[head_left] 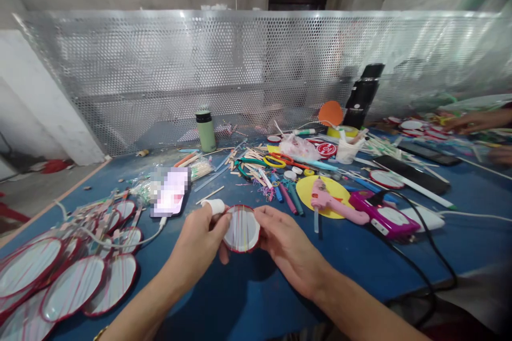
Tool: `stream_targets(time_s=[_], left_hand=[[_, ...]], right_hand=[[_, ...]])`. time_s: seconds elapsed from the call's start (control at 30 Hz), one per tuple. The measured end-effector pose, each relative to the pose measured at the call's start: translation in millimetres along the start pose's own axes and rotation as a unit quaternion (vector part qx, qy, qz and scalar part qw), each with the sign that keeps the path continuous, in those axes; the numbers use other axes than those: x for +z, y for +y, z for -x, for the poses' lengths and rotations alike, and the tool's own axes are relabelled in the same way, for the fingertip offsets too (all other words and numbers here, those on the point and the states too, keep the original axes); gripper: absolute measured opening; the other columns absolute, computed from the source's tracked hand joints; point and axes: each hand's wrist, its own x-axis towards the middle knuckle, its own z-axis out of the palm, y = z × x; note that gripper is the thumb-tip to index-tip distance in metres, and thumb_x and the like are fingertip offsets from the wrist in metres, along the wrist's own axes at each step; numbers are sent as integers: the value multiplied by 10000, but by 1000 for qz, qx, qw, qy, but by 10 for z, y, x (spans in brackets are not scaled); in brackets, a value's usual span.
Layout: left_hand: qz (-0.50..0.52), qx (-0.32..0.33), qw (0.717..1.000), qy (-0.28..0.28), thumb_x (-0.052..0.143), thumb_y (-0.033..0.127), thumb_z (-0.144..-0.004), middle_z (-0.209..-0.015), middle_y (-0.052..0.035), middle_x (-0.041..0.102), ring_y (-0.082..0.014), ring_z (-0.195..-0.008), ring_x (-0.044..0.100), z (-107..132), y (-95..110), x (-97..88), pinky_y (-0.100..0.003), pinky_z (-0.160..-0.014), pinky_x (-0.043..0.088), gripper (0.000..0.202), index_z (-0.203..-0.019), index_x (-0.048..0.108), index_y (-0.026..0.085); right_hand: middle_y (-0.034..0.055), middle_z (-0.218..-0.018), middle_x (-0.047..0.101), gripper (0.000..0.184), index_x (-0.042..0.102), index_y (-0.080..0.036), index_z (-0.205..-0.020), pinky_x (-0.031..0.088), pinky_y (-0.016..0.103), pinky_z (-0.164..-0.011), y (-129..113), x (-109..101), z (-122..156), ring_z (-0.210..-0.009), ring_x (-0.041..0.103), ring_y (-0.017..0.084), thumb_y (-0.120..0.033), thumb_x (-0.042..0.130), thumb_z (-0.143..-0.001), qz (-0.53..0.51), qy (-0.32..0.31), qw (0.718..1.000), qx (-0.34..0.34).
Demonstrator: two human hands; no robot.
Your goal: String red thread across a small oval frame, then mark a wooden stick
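Both my hands hold a small round white disc with a red rim (242,229) and thin coloured strands across its face, just above the blue table (224,298). My left hand (202,242) pinches the disc's left edge, and a white tape roll (215,205) sits at its fingertips. My right hand (286,245) grips the disc's right edge with curled fingers.
Several finished red-rimmed discs (76,282) lie at the left. A phone (170,192) on a cable, a green bottle (206,131), scissors (276,161), sticks, a pink glue gun (334,203) on a yellow disc and a purple device (386,218) crowd the middle. Another person's hand (472,121) works far right.
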Motion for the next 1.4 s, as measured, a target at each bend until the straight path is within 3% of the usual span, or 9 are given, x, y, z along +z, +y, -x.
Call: stream_targets(time_s=[0.1, 0.2, 0.37, 0.53, 0.63, 0.73, 1.0, 1.27, 1.4], left_hand=[[120, -36, 991, -46, 571, 325, -902, -480, 18, 619, -105, -343, 563, -10, 26, -30, -194, -432, 432, 245, -733, 618, 154], [278, -96, 951, -93, 669, 362, -850, -467, 31, 593, -63, -319, 491, -24, 19, -66, -201, -467, 494, 272, -692, 611, 148], [393, -124, 907, -87, 727, 233, -754, -468, 73, 563, -9, -283, 377, -60, -39, -100, -197, -495, 532, 134, -727, 627, 147], [397, -140, 904, -76, 709, 221, -717, -443, 59, 575, -1, -268, 354, -56, -37, -72, -198, -489, 539, 115, -684, 640, 135], [396, -145, 903, -88, 709, 227, -713, -426, 55, 561, 0, -271, 362, -35, -31, -51, -198, -495, 546, 202, -575, 588, 143], [395, -149, 902, -88, 698, 235, -730, -389, 68, 512, -9, -278, 361, -23, -35, -43, -188, -487, 536, 216, -567, 584, 150], [415, -131, 895, -93, 706, 207, -739, -362, 91, 461, -5, -266, 322, -53, -79, -23, -181, -512, 542, 164, -610, 626, 143], [407, -124, 902, -74, 750, 252, -750, -339, 95, 450, 1, -266, 343, -45, -43, -1, -168, -504, 534, 225, -597, 643, 127], [341, -92, 935, -15, 692, 345, -827, -393, 76, 511, -23, -284, 410, -40, 1, -43, -196, -504, 540, 308, -613, 571, 159]], right_hand=[[8, -800, 600, 315, 611, -215, -817, 442, 286, -672, -13, -21, -2, -712, 547, 149, -515, 706, -844, 23, 49, 998, -41], [36, -914, 616, 329, 624, -218, -866, 466, 289, -654, -34, -49, -9, -761, 565, 161, -538, 691, -839, 61, 71, 993, -66], [33, -924, 636, 304, 627, -211, -1000, 502, 292, -659, -47, -70, 22, -766, 591, 158, -490, 654, -882, 214, 52, 966, -132], [32, -1000, 640, 123, 625, -222, -1055, 512, 299, -781, -216, -26, 79, -857, 606, 149, -280, 566, -964, 400, 32, 862, -309], [48, -1052, 629, 177, 614, -215, -1121, 521, 308, -808, -368, 18, 46, -896, 599, 153, -178, 537, -966, 461, 19, 785, -414], [69, -1070, 636, 221, 615, -207, -1142, 529, 344, -872, -440, 49, -19, -1002, 604, 183, -125, 501, -971, 487, -1, 744, -459], [83, -1025, 684, 239, 641, -197, -1144, 546, 353, -875, -320, 108, 14, -980, 629, 189, -125, 469, -994, 514, -62, 699, -493], [78, -1004, 692, 236, 660, -188, -1114, 536, 335, -848, -265, 81, 31, -939, 628, 182, -94, 503, -966, 525, -61, 689, -496], [66, -986, 709, 215, 690, -216, -1066, 527, 345, -863, -581, -85, 66, -940, 656, 189, -127, 523, -963, 557, 32, 658, -506]])
